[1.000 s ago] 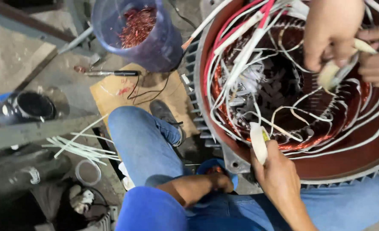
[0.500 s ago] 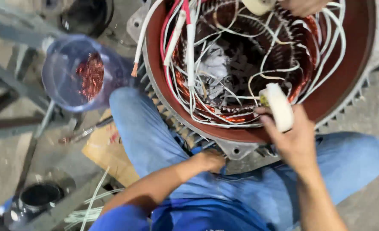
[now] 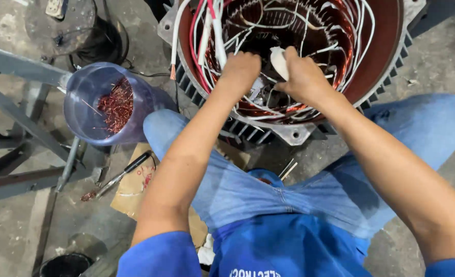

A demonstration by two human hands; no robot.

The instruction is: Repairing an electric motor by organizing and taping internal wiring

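A large electric motor stator (image 3: 381,56) with a red inner wall, copper windings and several white and red leads lies open in front of me. Both my hands are inside its bore. My left hand (image 3: 240,69) is closed among the white leads near the lower windings; what it grips is hidden. My right hand (image 3: 304,77) holds a white roll of tape (image 3: 279,61) just beside the left hand. My legs in blue jeans straddle the stator's lower edge.
A bluish plastic bucket (image 3: 86,120) with copper wire scraps stands at the left, next to grey steel frame bars (image 3: 17,69). A screwdriver (image 3: 120,174) lies on a piece of cardboard (image 3: 132,197) on the concrete floor. A black can (image 3: 63,266) sits at the bottom left.
My left hand rose from my knee into the stator among the leads. My right hand carried the white tape roll from the stator's lower rim into the bore. The view shifted.
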